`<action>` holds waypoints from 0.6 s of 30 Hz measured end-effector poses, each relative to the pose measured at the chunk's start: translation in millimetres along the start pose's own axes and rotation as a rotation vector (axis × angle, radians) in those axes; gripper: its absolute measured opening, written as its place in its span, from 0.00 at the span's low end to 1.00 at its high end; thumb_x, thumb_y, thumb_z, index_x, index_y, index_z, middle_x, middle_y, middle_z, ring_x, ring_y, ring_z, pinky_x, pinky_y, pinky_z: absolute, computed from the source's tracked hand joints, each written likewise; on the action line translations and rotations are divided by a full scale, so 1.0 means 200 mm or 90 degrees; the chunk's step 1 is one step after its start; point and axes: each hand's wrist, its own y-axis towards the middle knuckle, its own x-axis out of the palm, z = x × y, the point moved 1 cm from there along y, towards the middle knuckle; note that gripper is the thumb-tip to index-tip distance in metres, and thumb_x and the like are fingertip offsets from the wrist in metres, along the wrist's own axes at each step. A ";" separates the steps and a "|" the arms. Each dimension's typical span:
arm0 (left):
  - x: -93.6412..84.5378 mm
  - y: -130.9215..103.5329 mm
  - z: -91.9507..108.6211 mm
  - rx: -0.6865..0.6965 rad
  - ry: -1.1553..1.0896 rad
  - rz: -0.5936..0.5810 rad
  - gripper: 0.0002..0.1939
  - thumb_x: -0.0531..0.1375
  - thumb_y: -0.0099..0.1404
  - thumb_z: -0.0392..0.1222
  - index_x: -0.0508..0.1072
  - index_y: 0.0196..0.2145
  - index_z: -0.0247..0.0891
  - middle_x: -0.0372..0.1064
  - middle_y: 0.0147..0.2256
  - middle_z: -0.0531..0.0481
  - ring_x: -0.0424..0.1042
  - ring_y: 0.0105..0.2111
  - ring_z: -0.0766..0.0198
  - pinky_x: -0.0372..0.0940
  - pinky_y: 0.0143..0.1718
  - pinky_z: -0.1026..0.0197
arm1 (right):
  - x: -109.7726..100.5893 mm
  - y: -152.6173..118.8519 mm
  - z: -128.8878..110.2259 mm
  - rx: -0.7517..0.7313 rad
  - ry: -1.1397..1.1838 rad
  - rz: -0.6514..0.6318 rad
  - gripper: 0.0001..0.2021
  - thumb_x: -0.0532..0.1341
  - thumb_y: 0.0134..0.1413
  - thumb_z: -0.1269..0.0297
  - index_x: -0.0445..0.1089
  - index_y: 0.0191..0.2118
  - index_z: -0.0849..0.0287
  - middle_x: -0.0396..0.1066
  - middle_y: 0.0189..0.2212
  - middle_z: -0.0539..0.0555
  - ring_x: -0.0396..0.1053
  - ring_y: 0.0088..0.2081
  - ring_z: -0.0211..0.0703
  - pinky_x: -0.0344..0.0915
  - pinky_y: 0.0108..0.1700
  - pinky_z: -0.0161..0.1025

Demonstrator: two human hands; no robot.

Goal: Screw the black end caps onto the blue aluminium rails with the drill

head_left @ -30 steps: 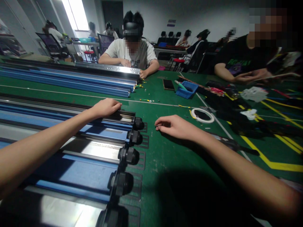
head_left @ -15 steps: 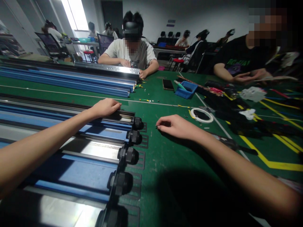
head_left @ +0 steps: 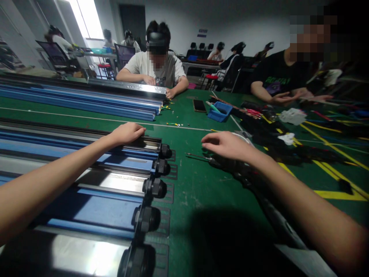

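My left hand [head_left: 128, 133] rests on the far metal profile [head_left: 151, 143], a long dark rail with a silvery channel near its end. Its fingers curl over the far side, where the tips are partly hidden. My right hand [head_left: 229, 144] is curled over a screwdriver [head_left: 198, 156] with a thin metal shaft pointing left; its darker rear part lies in the shadow under my hand and wrist. Black cable glands [head_left: 158, 187] stick out from the ends of the row of blue and silvery profiles, between my two hands and nearer to me.
More blue profiles [head_left: 115, 105] lie across the green table, before a co-worker [head_left: 155, 73]. A phone [head_left: 199, 105] and a blue bin [head_left: 220, 111] stand near the middle. Black parts and yellow strips [head_left: 331, 154] crowd the right, before another person [head_left: 276, 82].
My right hand has shifted slightly right and up. The screwdriver's shaft now shows to the left beneath it. My left hand has stayed on the profile. The view has turned slightly.
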 end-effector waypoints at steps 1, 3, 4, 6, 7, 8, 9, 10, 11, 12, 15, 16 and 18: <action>0.00 0.00 0.00 0.002 0.002 0.001 0.31 0.45 0.70 0.60 0.82 0.38 0.39 0.78 0.32 0.42 0.75 0.35 0.51 0.62 0.37 0.58 | -0.04 -0.05 0.01 0.015 -0.036 0.032 0.15 0.60 0.60 0.54 0.78 0.44 0.57 0.80 0.43 0.57 0.76 0.41 0.52 0.69 0.46 0.46; 0.00 0.00 0.00 0.007 0.009 -0.002 0.31 0.44 0.70 0.60 0.81 0.38 0.39 0.78 0.34 0.42 0.76 0.36 0.50 0.63 0.38 0.58 | -0.11 -0.19 0.05 0.070 -0.090 0.110 0.17 0.59 0.61 0.53 0.77 0.47 0.57 0.80 0.43 0.58 0.76 0.41 0.53 0.68 0.45 0.46; 0.01 0.01 -0.01 0.011 0.012 -0.005 0.31 0.43 0.71 0.60 0.81 0.38 0.39 0.78 0.34 0.41 0.76 0.36 0.50 0.62 0.38 0.58 | -0.13 -0.27 0.07 0.110 -0.109 0.158 0.18 0.59 0.61 0.52 0.75 0.50 0.57 0.79 0.42 0.58 0.76 0.40 0.52 0.67 0.43 0.45; 0.01 0.01 -0.01 0.021 0.020 -0.009 0.32 0.42 0.71 0.60 0.81 0.38 0.39 0.78 0.34 0.41 0.75 0.36 0.51 0.61 0.37 0.58 | -0.17 -0.47 0.11 0.214 -0.166 0.205 0.18 0.59 0.61 0.52 0.72 0.51 0.55 0.79 0.40 0.59 0.75 0.35 0.51 0.65 0.38 0.45; 0.02 0.01 -0.02 0.023 0.023 -0.011 0.33 0.42 0.71 0.61 0.80 0.37 0.39 0.78 0.34 0.41 0.75 0.36 0.51 0.61 0.36 0.58 | -0.18 -0.58 0.13 0.280 -0.194 0.234 0.18 0.60 0.60 0.50 0.72 0.49 0.55 0.79 0.38 0.59 0.74 0.33 0.51 0.65 0.37 0.45; 0.02 0.02 -0.02 0.024 0.025 -0.012 0.33 0.41 0.71 0.61 0.80 0.37 0.39 0.78 0.34 0.41 0.75 0.35 0.51 0.60 0.35 0.58 | -0.18 -0.67 0.16 0.346 -0.204 0.242 0.18 0.61 0.58 0.47 0.71 0.46 0.55 0.78 0.37 0.60 0.74 0.32 0.53 0.65 0.36 0.46; 0.02 0.02 -0.02 0.023 0.026 -0.012 0.33 0.42 0.71 0.61 0.80 0.37 0.39 0.78 0.34 0.41 0.75 0.35 0.51 0.60 0.35 0.59 | -0.18 -0.77 0.18 0.399 -0.211 0.232 0.19 0.60 0.58 0.45 0.72 0.45 0.54 0.78 0.36 0.62 0.75 0.32 0.55 0.65 0.36 0.48; 0.02 0.02 -0.03 0.021 0.027 -0.012 0.33 0.42 0.71 0.61 0.80 0.37 0.39 0.78 0.35 0.41 0.75 0.35 0.51 0.60 0.35 0.59 | -0.17 -0.85 0.21 0.439 -0.210 0.216 0.21 0.59 0.58 0.42 0.73 0.43 0.54 0.79 0.36 0.63 0.75 0.33 0.57 0.66 0.36 0.49; 0.02 0.02 -0.03 0.018 0.027 -0.011 0.32 0.42 0.71 0.61 0.80 0.37 0.39 0.78 0.35 0.41 0.75 0.36 0.51 0.60 0.35 0.59 | -0.16 -0.91 0.23 0.463 -0.197 0.179 0.22 0.58 0.58 0.39 0.74 0.42 0.53 0.79 0.36 0.64 0.76 0.35 0.59 0.67 0.38 0.50; 0.03 0.03 -0.03 0.015 0.028 -0.010 0.32 0.42 0.71 0.61 0.80 0.37 0.40 0.78 0.36 0.41 0.75 0.36 0.51 0.61 0.36 0.59 | -0.14 -0.96 0.24 0.475 -0.178 0.149 0.24 0.57 0.58 0.37 0.76 0.42 0.53 0.79 0.38 0.65 0.76 0.38 0.61 0.68 0.40 0.51; 0.03 0.03 -0.04 0.009 0.033 -0.012 0.33 0.42 0.70 0.62 0.81 0.39 0.40 0.78 0.36 0.41 0.75 0.36 0.50 0.61 0.36 0.60 | -0.08 -1.04 0.26 0.482 -0.073 0.066 0.27 0.55 0.58 0.35 0.80 0.42 0.52 0.81 0.43 0.63 0.77 0.43 0.61 0.70 0.46 0.51; 0.03 0.03 -0.05 0.008 0.036 -0.015 0.33 0.42 0.70 0.63 0.81 0.39 0.40 0.78 0.36 0.41 0.75 0.36 0.50 0.61 0.35 0.60 | -0.06 -1.04 0.25 0.475 -0.039 0.039 0.28 0.55 0.59 0.34 0.81 0.42 0.51 0.81 0.43 0.62 0.78 0.42 0.61 0.71 0.46 0.51; 0.03 0.03 -0.05 0.009 0.039 -0.018 0.34 0.42 0.70 0.63 0.81 0.39 0.40 0.78 0.36 0.41 0.75 0.36 0.49 0.61 0.35 0.59 | -0.03 -1.02 0.24 0.453 -0.038 0.049 0.28 0.57 0.56 0.33 0.83 0.38 0.51 0.82 0.38 0.61 0.79 0.37 0.59 0.73 0.40 0.49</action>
